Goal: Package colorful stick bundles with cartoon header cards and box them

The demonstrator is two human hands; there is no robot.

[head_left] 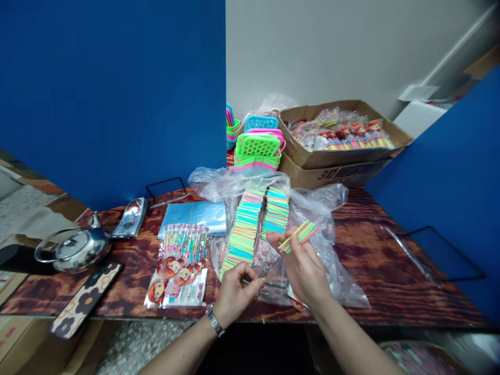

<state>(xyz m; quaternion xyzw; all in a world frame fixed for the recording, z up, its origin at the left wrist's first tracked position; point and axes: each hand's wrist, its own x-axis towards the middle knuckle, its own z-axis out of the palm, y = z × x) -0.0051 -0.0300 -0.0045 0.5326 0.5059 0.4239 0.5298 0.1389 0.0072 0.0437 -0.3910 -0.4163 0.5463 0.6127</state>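
My right hand [307, 268] is closed around a small bundle of thin coloured sticks [300, 235], in yellow, green and pink, which point up to the right. Left of it, my left hand [239, 291] has its fingers curled in towards the thumb, and what they hold, if anything, is hidden. Just beyond both hands lie two long rows of similar coloured sticks [245, 229] in an opened clear plastic bag [312, 208]. A metal-band watch [214, 320] is on my left wrist.
Printed doll-picture packets [175, 281] lie at left beside blue film sheets [195, 216]. Further left are a steel kettle [80, 250] and a flower-patterned phone [86, 301]. Behind stand stacked plastic baskets [258, 151] and a carton [344, 156] of packets. Blue panels [117, 94] flank the table.
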